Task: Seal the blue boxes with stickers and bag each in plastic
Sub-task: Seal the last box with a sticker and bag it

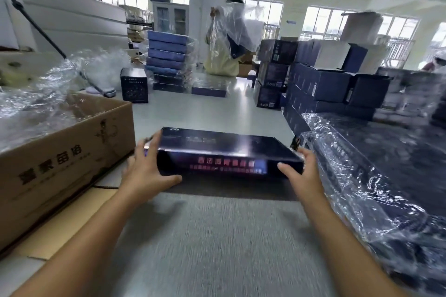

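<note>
A flat dark blue box (229, 149) with red print on its near side is in the middle of the grey table (217, 248), slightly raised with a shadow beneath it. My left hand (147, 169) grips its left end, fingers on top and thumb under the near edge. My right hand (301, 171) holds the right end, thumb against the near side. Bagged blue boxes (376, 176) lie in clear plastic at the right.
An open cardboard carton (60, 152) filled with clear plastic bags stands at the left. A stack of blue boxes (169, 60) and dark cartons (321, 84) sit at the far end. A person (226, 41) across the table holds up a plastic bag.
</note>
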